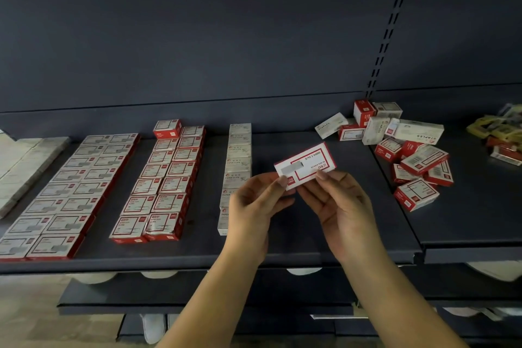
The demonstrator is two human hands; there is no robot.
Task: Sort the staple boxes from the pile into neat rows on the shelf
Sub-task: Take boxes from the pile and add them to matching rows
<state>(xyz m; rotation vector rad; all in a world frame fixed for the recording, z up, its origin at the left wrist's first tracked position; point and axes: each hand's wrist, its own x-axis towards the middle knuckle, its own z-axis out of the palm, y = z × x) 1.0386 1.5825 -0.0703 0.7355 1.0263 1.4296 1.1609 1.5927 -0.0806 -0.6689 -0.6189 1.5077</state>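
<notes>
Both hands pinch one small red-and-white cardboard staple box (306, 164), holding it in the air above the dark grey metal shelf (310, 251). The left hand (251, 203) has its thumb and curled fingers closed on the box's lower left corner, by the red logo patch. The right hand (339, 206) pinches the box's near long edge with thumb and fingertips, just beside the left hand's fingers. The box is tilted, its printed white face turned up toward the camera, its right end higher than its left.

Right of the grip and further back lies the loose pile of red-and-white and plain white staple boxes (401, 150), jumbled at all angles, some leaning on one another. Just left of the grip, partly hidden by the left hand, runs a single row of white paper-clip boxes (237, 155) from the shelf's back toward its front edge. Further left stand a double row of red-and-white boxes (166, 181), with one more box set on top at its far end, and beyond that a wider double row of flatter red-and-white boxes (73, 189). Far right of the pile, at the edge of view, sits a blurred heap of yellow and red packets (500, 133).
</notes>
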